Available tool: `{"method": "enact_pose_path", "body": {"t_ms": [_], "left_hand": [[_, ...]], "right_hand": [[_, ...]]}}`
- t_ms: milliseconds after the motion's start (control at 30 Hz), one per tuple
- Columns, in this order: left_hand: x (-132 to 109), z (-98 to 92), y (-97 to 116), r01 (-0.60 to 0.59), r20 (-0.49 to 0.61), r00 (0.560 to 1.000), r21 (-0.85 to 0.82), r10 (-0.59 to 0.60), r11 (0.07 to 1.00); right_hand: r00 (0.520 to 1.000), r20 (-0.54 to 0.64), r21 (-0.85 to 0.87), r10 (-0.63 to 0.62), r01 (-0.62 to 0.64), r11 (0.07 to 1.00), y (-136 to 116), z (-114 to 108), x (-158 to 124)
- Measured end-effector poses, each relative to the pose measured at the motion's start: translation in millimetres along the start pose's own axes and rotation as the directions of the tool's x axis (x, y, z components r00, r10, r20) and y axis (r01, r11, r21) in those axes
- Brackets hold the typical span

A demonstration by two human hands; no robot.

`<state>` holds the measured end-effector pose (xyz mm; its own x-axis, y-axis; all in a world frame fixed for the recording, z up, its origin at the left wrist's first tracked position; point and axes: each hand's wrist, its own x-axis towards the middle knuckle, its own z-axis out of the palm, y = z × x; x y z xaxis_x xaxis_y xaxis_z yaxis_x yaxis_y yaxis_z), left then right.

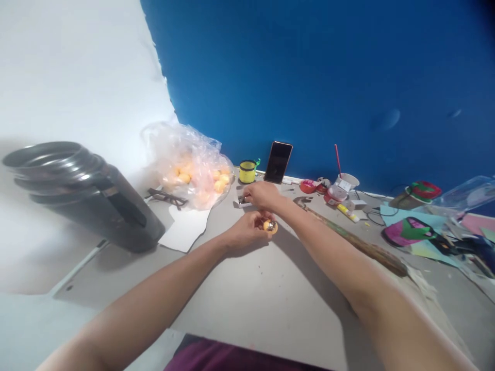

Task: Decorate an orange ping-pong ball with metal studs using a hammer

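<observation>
My left hand (247, 233) is closed round a small yellow-orange round piece (274, 230) with shiny, silvery bits inside its open top. Beyond it, my right hand (262, 195) reaches across to a small white tray (243, 205) that has dark, shiny small bits in it. The right fingertips are pinched together down at the tray, and whatever is between them is too small to make out. Close behind the tray stands a yellow mesh pouch (247, 172) with a black rim.
A big dark flask (88, 201) leans large at the left, near folded glasses (167, 197) and white paper (185, 229). A clear bag (193, 165) holds several yellow-orange balls. A phone (278, 162) rests against the blue wall. A hammer (351, 237) lies right of my right arm.
</observation>
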<state>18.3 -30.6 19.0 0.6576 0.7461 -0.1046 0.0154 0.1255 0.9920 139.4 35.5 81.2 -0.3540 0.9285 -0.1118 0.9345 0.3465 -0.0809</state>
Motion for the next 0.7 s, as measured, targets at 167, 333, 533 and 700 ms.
{"method": "enact_pose_path", "body": {"t_ms": [167, 333, 533, 700], "left_hand": [[5, -13.1, 2, 0.012, 0.12, 0.993, -0.046, -0.006, 0.999], [7, -16.1, 0, 0.019, 0.152, 0.988, -0.093, -0.004, 0.995], [8, -15.8, 0, -0.016, 0.15, 0.988, -0.075, 0.027, 0.997], [9, -15.7, 1, -0.014, 0.133, 0.991, -0.101, 0.028, 0.995]], "right_hand": [[0.997, 0.063, -0.046, 0.032, -0.029, 0.999, -10, -6, 8], [0.996, 0.08, -0.077, 0.046, -0.04, 0.996, -9, -6, 14], [0.999, 0.04, -0.113, 0.03, -0.025, 0.993, -9, 1, 22], [0.999, 0.031, -0.11, 0.008, -0.005, 0.994, -8, 4, 19]]}}
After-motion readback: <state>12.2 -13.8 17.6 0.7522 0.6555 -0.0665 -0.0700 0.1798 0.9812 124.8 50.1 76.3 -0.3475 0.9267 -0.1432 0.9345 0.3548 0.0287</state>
